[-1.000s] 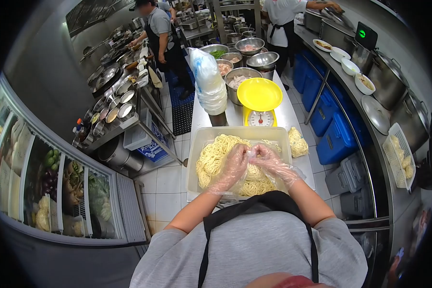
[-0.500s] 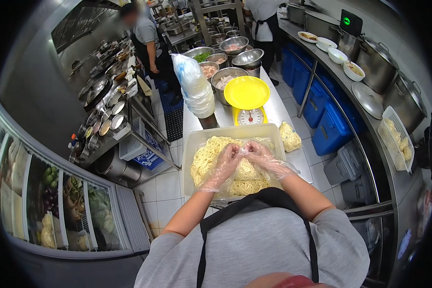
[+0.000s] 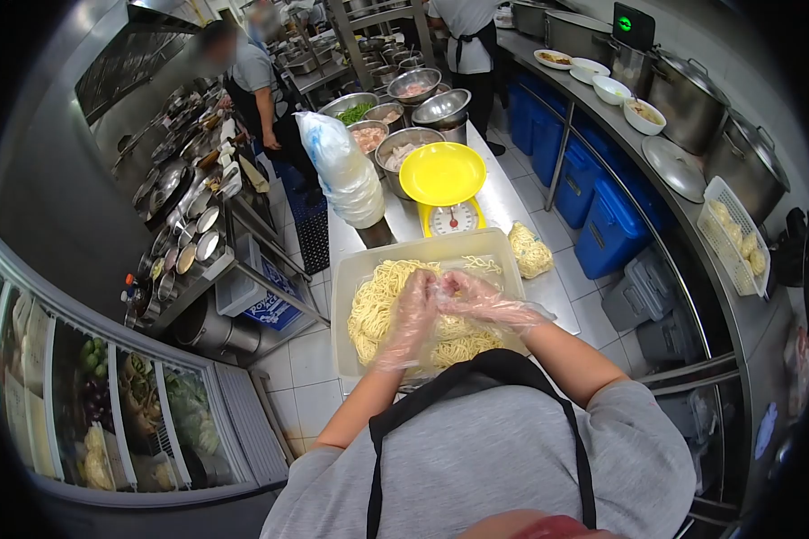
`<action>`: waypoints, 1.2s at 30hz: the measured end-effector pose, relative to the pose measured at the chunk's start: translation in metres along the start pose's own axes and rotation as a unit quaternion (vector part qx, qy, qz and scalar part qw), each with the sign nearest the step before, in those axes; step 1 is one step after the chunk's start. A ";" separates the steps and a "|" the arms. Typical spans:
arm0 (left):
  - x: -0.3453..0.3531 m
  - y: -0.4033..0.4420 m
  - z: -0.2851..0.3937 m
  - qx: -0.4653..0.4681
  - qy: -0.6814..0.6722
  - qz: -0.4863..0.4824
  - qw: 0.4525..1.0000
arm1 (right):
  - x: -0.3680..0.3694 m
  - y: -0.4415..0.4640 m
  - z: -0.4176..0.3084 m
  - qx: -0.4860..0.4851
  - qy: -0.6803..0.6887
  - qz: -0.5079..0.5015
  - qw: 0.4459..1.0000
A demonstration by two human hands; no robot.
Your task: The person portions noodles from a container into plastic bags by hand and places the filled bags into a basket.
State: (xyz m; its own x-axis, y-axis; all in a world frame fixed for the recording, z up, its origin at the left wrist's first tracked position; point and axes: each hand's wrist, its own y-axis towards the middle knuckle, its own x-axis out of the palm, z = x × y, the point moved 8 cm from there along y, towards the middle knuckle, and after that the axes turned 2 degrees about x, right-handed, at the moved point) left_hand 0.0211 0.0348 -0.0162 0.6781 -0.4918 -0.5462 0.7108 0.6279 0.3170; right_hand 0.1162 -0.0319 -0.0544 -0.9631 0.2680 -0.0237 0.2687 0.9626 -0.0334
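Both my hands wear clear plastic gloves and meet above a translucent tub (image 3: 343, 346) of yellow noodles (image 3: 377, 301). My left hand (image 3: 412, 313) is closed, its fingertips pinching the gathered top of a clear plastic bag (image 3: 442, 331). My right hand (image 3: 476, 298) pinches the same bag top from the other side. Noodles show through the bag, though my hands and its clear film make its outline hard to tell. Just right of the tub, a tied bag of noodles (image 3: 530, 251) sits on the steel table. A yellow dial scale (image 3: 451, 218) with a round yellow pan (image 3: 442, 174) stands behind the tub.
A tall wrapped stack of plastic (image 3: 340, 171) stands behind the tub's left side. Steel bowls (image 3: 404, 148) of raw meat and greens fill the table's far end. Blue bins (image 3: 611, 225) line the right; a glass-topped fridge (image 3: 135, 395) is at left. Two co-workers (image 3: 265, 99) stand farther back.
My view has shifted slightly, so the scene sits a little left. My hands stay together at the bag's top; the fingers have moved closer around it.
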 end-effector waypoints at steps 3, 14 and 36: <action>0.001 -0.001 -0.011 -0.011 -0.064 -0.050 0.997 | -0.001 -0.001 -0.001 -0.029 -0.036 -0.015 0.999; 0.011 0.006 -0.011 0.002 -0.009 -0.109 0.994 | -0.004 0.002 0.020 0.037 0.041 -0.022 0.998; -0.029 -0.004 -0.037 -0.042 -0.331 -0.028 0.942 | -0.034 -0.049 -0.022 -0.008 0.182 0.124 0.975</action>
State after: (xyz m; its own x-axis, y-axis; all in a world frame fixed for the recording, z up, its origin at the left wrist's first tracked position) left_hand -0.0083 0.0690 -0.0302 0.6271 -0.7771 0.0527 0.7508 0.6211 0.2248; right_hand 0.1352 -0.0869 -0.0299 -0.8099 0.4861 0.3282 0.4970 0.8660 -0.0561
